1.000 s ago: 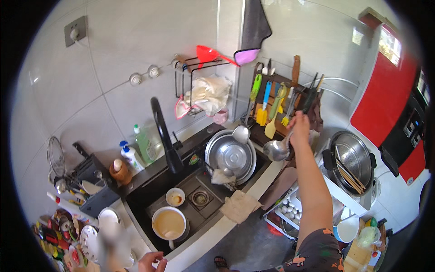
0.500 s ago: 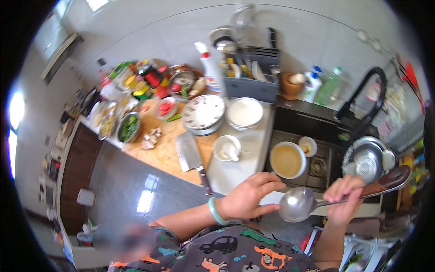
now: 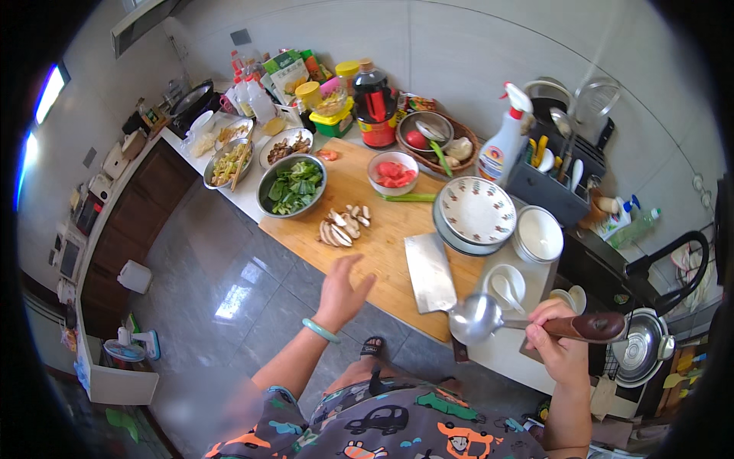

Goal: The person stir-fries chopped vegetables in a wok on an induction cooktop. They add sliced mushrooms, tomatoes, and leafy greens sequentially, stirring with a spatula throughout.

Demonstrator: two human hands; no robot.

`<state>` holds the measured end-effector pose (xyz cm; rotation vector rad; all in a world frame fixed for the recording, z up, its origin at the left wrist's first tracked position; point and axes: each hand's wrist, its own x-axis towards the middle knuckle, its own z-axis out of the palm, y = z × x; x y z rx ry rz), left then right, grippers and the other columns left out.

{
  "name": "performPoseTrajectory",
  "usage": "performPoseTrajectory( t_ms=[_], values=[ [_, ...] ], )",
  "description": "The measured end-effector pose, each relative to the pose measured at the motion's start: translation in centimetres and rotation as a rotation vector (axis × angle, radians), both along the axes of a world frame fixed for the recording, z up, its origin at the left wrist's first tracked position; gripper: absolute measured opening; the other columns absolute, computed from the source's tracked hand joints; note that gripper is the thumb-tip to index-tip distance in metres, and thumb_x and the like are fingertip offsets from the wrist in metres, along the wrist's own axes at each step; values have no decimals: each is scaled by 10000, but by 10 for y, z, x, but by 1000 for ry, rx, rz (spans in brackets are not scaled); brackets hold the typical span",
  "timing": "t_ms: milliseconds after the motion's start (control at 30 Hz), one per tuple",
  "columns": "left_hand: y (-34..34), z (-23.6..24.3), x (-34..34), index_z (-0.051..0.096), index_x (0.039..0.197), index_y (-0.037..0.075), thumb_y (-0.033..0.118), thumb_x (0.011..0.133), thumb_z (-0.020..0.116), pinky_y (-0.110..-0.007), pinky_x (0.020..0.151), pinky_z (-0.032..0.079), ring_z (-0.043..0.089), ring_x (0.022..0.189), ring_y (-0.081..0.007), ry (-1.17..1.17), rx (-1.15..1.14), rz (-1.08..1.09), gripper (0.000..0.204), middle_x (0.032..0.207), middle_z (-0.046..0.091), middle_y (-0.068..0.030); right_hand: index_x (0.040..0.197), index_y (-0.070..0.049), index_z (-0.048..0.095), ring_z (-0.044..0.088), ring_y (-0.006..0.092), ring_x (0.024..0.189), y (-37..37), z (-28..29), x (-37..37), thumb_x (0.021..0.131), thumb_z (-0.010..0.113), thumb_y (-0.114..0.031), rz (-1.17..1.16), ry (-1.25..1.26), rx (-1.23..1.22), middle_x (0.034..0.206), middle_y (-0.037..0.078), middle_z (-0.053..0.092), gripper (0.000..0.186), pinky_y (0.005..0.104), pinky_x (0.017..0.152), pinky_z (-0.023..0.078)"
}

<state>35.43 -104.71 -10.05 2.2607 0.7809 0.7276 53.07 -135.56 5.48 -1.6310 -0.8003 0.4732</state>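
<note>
Where my right hand [image 3: 560, 346] grips: the ladle [image 3: 475, 318], at the front of its wooden handle [image 3: 592, 327], bowl to that hand's left.
Ladle handling: stiff, probably bowl-heavy, smooth metal likely slippery if wet; wood is my surer hold.
My left hand [image 3: 341, 294]: fingers spread, holding nothing, sliced mushrooms [image 3: 342, 228] beyond.
Spray bottle [image 3: 505, 139], beyond my right hand: printed label, blue and red.

And it's a kitchen here, a cleaver [image 3: 430, 271] lying on the wooden chopping board [image 3: 386, 256], leafy greens [image 3: 297, 186] in a steel bowl [image 3: 287, 213], sauce bottles [image 3: 375, 99] crowding the bench [image 3: 497, 358], a black tap [image 3: 691, 236] arching over the sink [image 3: 587, 264]!
</note>
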Motion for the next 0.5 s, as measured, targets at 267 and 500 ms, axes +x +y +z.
performPoseTrajectory(
  t_ms=[267,500],
  values=[
    [103,-39,1,492,1284,-20,375,715,817,-438,967,416,500,1109,-382,197,-58,265,765,1174,542,-250,941,-32,703,579,162,651,138,-42,-26,773,663,43,15,-422,23,846,90,593,189,258,577,450],
    [102,-68,18,410,1362,2,328,684,840,-503,1015,347,400,1173,-430,54,-40,349,867,1252,416,-281,936,-43,688,677,253,752,206,-77,-36,729,743,-3,78,-732,-40,968,132,653,217,317,637,544]
  ],
)
